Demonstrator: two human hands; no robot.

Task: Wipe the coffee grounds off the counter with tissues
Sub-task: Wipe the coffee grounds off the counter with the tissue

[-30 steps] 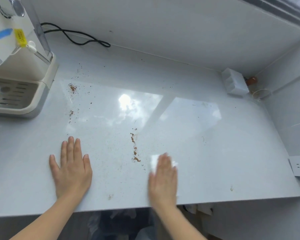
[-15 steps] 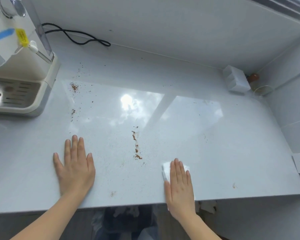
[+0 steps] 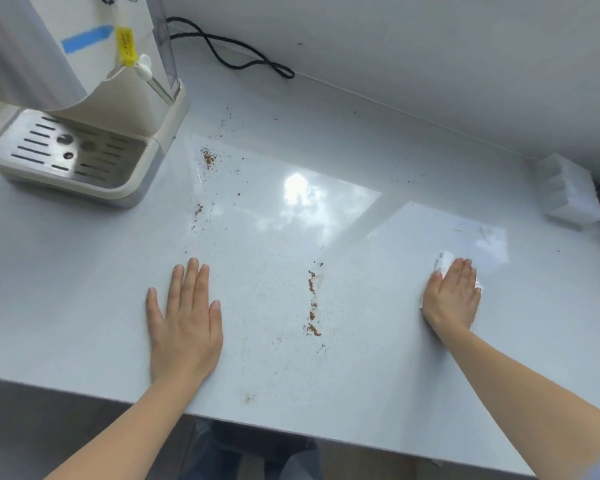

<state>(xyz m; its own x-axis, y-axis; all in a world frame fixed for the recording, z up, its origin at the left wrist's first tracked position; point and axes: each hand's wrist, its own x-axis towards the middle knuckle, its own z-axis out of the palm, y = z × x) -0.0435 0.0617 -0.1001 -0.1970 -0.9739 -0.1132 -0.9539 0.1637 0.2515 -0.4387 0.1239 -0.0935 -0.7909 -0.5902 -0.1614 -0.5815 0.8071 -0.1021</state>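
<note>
Head view: tissue (image 3: 444, 260) mostly hidden under straight fingers (image 3: 459, 271) of right hand (image 3: 452, 296); left hand (image 3: 184, 320) spread flat.

A kitchen: coffee machine (image 3: 84, 98) on white counter (image 3: 361, 393)

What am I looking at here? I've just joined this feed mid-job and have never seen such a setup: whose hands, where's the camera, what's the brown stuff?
There is no robot arm. These are a person's two bare hands, filmed by one wide-angle camera worn on the head, looking down at a pale counter. The left hand lies flat on the counter and holds nothing. The right hand presses a white tissue down under straight fingers. The brown trail between the hands is coffee grounds, with smaller patches near the coffee machine at the back left. A black cord lies by the wall, and a white block sits at the far right.
</note>
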